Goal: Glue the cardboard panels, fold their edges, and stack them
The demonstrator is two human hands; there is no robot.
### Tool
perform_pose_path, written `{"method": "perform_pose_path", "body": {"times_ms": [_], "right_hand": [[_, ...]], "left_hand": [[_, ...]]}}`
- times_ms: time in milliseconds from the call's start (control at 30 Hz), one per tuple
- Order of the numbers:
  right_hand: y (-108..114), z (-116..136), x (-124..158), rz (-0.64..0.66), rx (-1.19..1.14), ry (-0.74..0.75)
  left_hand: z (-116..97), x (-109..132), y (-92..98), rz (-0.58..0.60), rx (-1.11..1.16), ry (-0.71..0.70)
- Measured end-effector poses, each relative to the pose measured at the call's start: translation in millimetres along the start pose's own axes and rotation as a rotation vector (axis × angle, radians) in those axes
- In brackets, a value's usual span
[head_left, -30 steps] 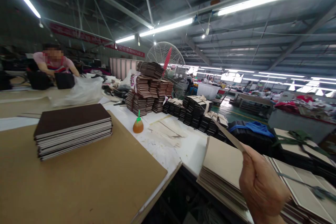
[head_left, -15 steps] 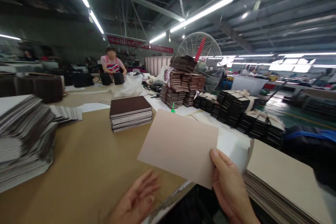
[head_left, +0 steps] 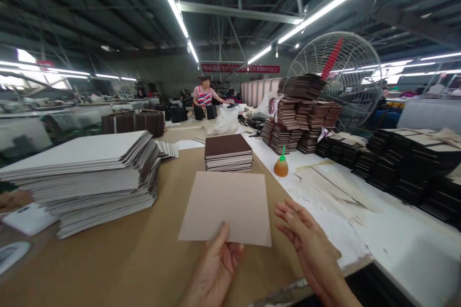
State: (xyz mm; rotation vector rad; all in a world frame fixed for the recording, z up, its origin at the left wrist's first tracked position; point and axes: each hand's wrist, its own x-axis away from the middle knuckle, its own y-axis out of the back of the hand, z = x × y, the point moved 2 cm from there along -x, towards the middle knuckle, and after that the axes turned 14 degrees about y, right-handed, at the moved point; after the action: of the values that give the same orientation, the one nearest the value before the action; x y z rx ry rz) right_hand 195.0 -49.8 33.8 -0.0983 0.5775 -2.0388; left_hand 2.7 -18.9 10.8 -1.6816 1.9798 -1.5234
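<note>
A pale pinkish-beige board (head_left: 230, 206) is held out over the brown-topped table (head_left: 144, 264). My left hand (head_left: 219, 259) pinches its near edge, thumb on top and fingers beneath. To the right of the board, my right hand (head_left: 306, 235) is apart from it, fingers loosely spread with nothing in them. Just beyond the board sits a neat stack of boards (head_left: 228, 151) with a dark brown top and white edges. On the left rises a taller stack of white-faced boards (head_left: 104, 172), its layers uneven.
An orange bottle with a green nozzle (head_left: 281, 165) stands right of the brown stack. Brown bundles (head_left: 288, 122) and black bundles (head_left: 403, 163) line the right side, before a large caged fan (head_left: 345, 76). A co-worker (head_left: 205, 96) is at the table's far end.
My left hand has taken hold of the board, and my right hand has let go of it. The view has turned left, bringing the white-faced stack and the orange bottle into fuller sight.
</note>
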Motion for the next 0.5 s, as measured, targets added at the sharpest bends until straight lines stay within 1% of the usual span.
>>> {"method": "perform_pose_path", "body": {"times_ms": [67,200,267,300,367,433,500], "right_hand": [[8,11,-16,-0.015,0.054,0.045],[20,44,-59,-0.050,0.156,0.211],[22,55,-78,-0.070,0.181,0.260],[22,57,-84,-0.068,0.193,0.266],[21,55,-88,-0.042,0.225,0.263],[17,46,-81,0.020,0.264,0.237],[12,34,-67,0.103,0.314,0.197]], "left_hand": [[-15,-4,-1.6,-0.019,0.045,-0.041],[-46,-9,-8.4,-0.030,0.102,-0.116],[-55,-12,-10.2,-0.026,0.108,-0.126],[-55,-13,-10.1,-0.026,0.109,-0.119],[-50,-15,-8.4,-0.035,0.113,-0.084],[-38,-16,-5.9,-0.049,0.119,-0.046],[-25,-17,-4.2,-0.059,0.125,-0.025]]}}
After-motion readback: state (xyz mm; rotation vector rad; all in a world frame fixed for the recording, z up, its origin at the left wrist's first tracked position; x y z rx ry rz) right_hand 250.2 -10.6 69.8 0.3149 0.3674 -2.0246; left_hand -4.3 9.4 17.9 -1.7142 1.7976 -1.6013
